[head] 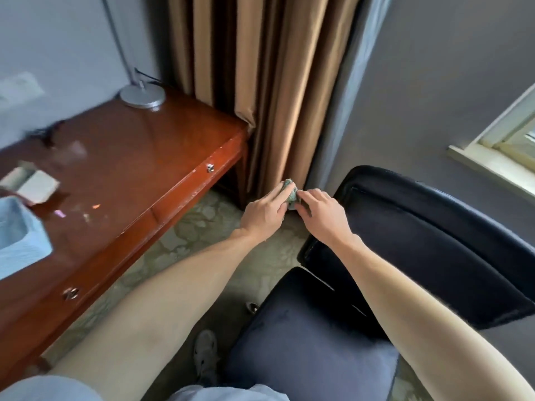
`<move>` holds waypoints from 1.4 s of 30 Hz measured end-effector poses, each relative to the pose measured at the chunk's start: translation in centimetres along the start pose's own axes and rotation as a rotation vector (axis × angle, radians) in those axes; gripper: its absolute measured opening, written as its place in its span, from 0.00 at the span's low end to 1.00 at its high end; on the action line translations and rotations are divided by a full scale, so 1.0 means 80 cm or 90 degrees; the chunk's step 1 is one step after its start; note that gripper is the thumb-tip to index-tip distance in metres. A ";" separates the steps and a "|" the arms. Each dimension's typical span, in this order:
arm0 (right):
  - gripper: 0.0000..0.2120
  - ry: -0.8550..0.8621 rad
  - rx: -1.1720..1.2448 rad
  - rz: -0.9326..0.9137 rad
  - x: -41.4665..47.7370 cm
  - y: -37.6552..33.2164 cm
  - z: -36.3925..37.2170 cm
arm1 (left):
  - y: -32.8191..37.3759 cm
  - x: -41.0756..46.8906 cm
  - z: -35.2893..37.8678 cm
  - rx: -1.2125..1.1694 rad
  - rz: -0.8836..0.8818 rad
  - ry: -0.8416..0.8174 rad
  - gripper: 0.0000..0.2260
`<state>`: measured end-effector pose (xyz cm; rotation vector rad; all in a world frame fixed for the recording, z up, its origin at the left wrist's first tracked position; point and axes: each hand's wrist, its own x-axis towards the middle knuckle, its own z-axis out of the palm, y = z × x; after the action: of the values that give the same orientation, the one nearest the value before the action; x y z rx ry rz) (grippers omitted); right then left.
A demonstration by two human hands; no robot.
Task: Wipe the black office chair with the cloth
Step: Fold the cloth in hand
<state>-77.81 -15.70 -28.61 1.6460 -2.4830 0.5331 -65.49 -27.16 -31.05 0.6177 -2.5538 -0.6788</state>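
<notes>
A strip of pale patterned carpet (pixel 202 227) lies open left of the black padded office chair (pixel 434 235), bounded by the front edge of the glossy reddish-brown wooden desk (pixel 115 169). Tan pleated curtains (pixel 275 82) hang beyond the chair. Both bare forearms reach forward and the hands meet just left of the chair's backrest edge. The left hand (pixel 265 214) and right hand (pixel 321 215) pinch the small crumpled green cloth (pixel 292 193) between curled fingers, apart from the chair.

Green cloth (pixel 291 193), black chair (pixel 405 227), reddish-brown desk (pixel 130 157), tan curtain (pixel 260 68), floral-patterned carpet (pixel 202 227)
</notes>
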 end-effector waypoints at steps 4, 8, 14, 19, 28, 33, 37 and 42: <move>0.19 -0.049 -0.045 -0.066 -0.005 -0.054 0.012 | -0.022 -0.060 -0.048 0.113 -0.085 -0.008 0.22; 0.22 -0.101 -0.032 -0.128 -0.004 -0.124 0.027 | -0.055 -0.119 -0.102 0.181 -0.147 0.043 0.22; 0.24 -0.145 -0.018 -0.246 -0.003 -0.261 0.059 | -0.110 -0.231 -0.185 0.226 -0.237 0.110 0.22; 0.23 -0.173 -0.006 -0.334 -0.029 -0.395 0.098 | -0.170 -0.343 -0.253 0.276 -0.314 0.097 0.22; 0.26 -0.248 -0.023 -0.409 -0.079 -0.622 0.169 | -0.287 -0.534 -0.381 0.367 -0.374 0.044 0.23; 0.27 -0.279 -0.030 -0.440 -0.091 -0.705 0.194 | -0.333 -0.602 -0.427 0.395 -0.415 0.003 0.23; 0.27 -0.310 -0.049 -0.440 -0.094 -0.735 0.215 | -0.360 -0.632 -0.440 0.397 -0.431 -0.025 0.22; 0.27 -0.348 -0.059 -0.428 -0.081 -0.750 0.244 | -0.395 -0.634 -0.439 0.389 -0.461 -0.059 0.23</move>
<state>-18.69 -37.82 -35.12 2.6656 -1.9537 -0.1321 2.80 -38.34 -34.80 1.7925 -2.5849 -0.0964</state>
